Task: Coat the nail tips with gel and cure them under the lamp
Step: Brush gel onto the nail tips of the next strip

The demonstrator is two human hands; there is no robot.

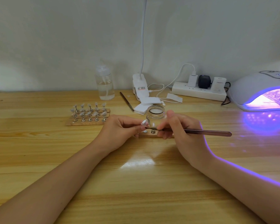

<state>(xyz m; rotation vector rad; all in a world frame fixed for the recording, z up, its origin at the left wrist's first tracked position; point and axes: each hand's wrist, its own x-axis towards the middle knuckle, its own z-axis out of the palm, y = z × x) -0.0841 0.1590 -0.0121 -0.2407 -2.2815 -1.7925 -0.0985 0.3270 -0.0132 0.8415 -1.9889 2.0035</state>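
Holding a thin brush (200, 131) between curled fingers, the right hand (181, 131) points the brush tip to the left, where it touches a single nail tip (144, 122). The left hand (120, 131) pinches the small stand of this nail tip between thumb and fingers and keeps it lifted just above the wooden table (136, 175). Under both hands lies a short wooden holder strip (148, 135) with one more metal stand on it. Directly behind the hands stands a small open glass jar (155, 115). To the left, well apart from the hands, two rows of nail tips on stands (89, 113) sit on their wooden base. Behind the jar lie white wipes (145, 105) and a second brush (126, 101). Farther back, near the wall, are a clear bottle (104, 83), a white clip lamp (140, 84) and a power strip (199, 92). At the far right the curing lamp (255, 89) shines purple, with some items inside that I cannot make out clearly.
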